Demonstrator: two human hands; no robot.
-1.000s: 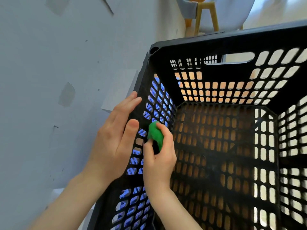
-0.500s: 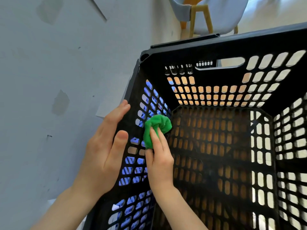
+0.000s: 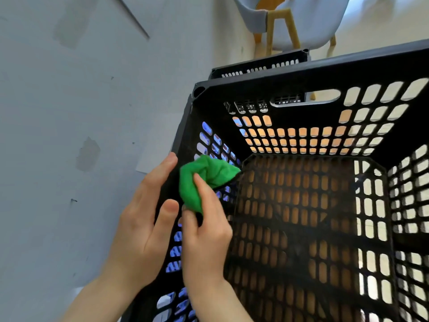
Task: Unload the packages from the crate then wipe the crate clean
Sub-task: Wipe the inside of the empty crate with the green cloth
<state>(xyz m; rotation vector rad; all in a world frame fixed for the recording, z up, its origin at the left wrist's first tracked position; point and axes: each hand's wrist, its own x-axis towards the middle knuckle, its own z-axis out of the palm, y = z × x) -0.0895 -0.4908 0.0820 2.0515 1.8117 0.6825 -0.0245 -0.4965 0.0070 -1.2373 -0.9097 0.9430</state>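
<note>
Crate (image 3: 325, 73) shows no packages, so unloading looks done | right hand (image 3: 206, 240) bunches cloth (image 3: 204, 177) tight against inner left wall | left hand (image 3: 144, 226), fingers straight, braces that wall outside | floor and other walls probably left to wipe

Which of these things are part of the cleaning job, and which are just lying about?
In the job: black crate, green cloth against its left wall, right hand gripping the cloth, left hand resting on the crate's outside.
Lying about: second crate behind it, chair beyond.
</note>
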